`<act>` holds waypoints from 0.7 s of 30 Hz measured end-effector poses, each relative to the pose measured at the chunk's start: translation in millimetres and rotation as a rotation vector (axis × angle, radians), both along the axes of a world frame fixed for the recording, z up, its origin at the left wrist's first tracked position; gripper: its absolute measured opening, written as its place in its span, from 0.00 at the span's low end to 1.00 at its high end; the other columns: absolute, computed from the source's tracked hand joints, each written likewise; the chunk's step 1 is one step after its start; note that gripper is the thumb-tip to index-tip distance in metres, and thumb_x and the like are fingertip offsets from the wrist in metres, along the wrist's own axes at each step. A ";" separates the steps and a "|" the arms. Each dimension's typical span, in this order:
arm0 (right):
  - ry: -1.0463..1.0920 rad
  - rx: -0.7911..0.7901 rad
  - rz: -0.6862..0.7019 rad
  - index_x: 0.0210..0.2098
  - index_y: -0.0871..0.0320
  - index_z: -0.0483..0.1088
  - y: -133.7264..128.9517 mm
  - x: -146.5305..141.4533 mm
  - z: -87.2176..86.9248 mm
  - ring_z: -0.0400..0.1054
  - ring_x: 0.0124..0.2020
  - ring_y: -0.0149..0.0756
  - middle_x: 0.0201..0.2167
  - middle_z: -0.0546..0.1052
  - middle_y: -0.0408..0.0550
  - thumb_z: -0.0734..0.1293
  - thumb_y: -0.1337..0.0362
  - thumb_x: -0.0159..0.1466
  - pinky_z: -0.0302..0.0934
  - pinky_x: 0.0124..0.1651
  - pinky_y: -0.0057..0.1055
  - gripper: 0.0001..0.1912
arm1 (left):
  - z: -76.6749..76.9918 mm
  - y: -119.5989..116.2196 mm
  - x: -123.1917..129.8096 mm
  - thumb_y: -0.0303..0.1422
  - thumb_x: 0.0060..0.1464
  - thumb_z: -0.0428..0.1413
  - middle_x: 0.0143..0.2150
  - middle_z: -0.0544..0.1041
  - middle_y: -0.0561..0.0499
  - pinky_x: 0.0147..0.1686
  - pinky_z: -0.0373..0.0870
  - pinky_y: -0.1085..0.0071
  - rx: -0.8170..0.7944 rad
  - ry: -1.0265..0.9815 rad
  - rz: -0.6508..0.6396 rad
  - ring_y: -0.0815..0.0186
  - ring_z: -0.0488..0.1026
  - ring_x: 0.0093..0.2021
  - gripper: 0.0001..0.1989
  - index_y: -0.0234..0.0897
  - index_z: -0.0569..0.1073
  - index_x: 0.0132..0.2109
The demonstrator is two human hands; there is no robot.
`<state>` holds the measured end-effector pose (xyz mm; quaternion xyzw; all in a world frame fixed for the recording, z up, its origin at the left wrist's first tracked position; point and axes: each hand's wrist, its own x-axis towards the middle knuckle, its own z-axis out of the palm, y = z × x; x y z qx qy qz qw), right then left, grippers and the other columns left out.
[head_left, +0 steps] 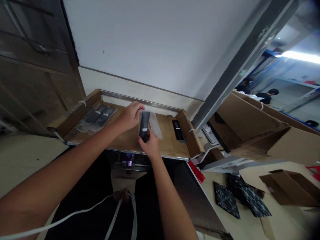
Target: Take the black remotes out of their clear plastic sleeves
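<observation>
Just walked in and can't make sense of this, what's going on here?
A person holds a black remote over a cardboard-lined bench with both hands. The left hand grips its top end, at the mouth of a clear bag; the right hand holds its bottom end. Bagged remotes lie to the left, and one loose remote lies to the right.

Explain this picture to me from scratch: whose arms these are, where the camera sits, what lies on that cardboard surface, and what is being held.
There is no machine here. A camera worn on a person's head looks down at their own two bare arms. The left hand and right hand together hold a black remote-like device, seemingly at the mouth of a clear plastic bag. Below is a cardboard-lined tray. On its left lie bagged black devices; on its right lies one loose black device. Open cardboard boxes stand farther right.
</observation>
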<state>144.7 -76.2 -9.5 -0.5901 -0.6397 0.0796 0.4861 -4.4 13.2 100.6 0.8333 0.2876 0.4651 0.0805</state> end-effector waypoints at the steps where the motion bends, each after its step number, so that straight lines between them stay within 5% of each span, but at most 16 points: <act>1: 0.047 -0.028 0.008 0.53 0.57 0.68 0.6 -2.2 1.0 0.70 0.34 0.39 0.35 0.77 0.48 0.70 0.55 0.57 0.66 0.41 0.36 0.26 | 8.8 -5.1 2.4 0.24 0.61 0.45 0.43 0.72 0.47 0.48 0.69 0.65 0.015 0.027 -0.034 0.63 0.71 0.45 0.11 0.37 0.70 0.44; 7: 0.372 -0.114 0.062 0.39 0.58 0.72 8.1 -5.7 7.6 0.67 0.30 0.34 0.31 0.76 0.45 0.70 0.57 0.52 0.65 0.34 0.30 0.17 | 42.3 -24.7 13.1 0.20 0.59 0.45 0.46 0.71 0.47 0.49 0.70 0.64 0.076 0.177 -0.149 0.63 0.71 0.46 0.14 0.37 0.70 0.46; 12: 0.517 -0.139 0.141 0.37 0.58 0.71 15.4 1.1 5.7 0.64 0.28 0.32 0.28 0.74 0.42 0.70 0.58 0.50 0.64 0.33 0.29 0.16 | 58.0 -29.1 12.5 0.19 0.58 0.45 0.47 0.71 0.47 0.50 0.70 0.63 0.120 0.045 -0.106 0.62 0.70 0.48 0.15 0.38 0.70 0.46; 19: 0.464 -0.108 0.128 0.32 0.57 0.70 13.9 7.0 3.1 0.61 0.26 0.31 0.25 0.70 0.40 0.68 0.59 0.51 0.61 0.31 0.29 0.10 | 57.3 -17.4 14.0 0.32 0.62 0.50 0.46 0.74 0.48 0.42 0.71 0.67 -0.102 -0.101 -0.060 0.66 0.72 0.40 0.14 0.37 0.70 0.53; 21: 0.437 -0.107 0.152 0.31 0.57 0.69 12.9 7.1 3.8 0.61 0.27 0.32 0.24 0.70 0.40 0.67 0.59 0.51 0.61 0.31 0.28 0.09 | 58.7 -14.1 13.9 0.38 0.60 0.54 0.40 0.75 0.49 0.39 0.70 0.68 -0.150 -0.039 -0.063 0.67 0.71 0.36 0.13 0.37 0.74 0.48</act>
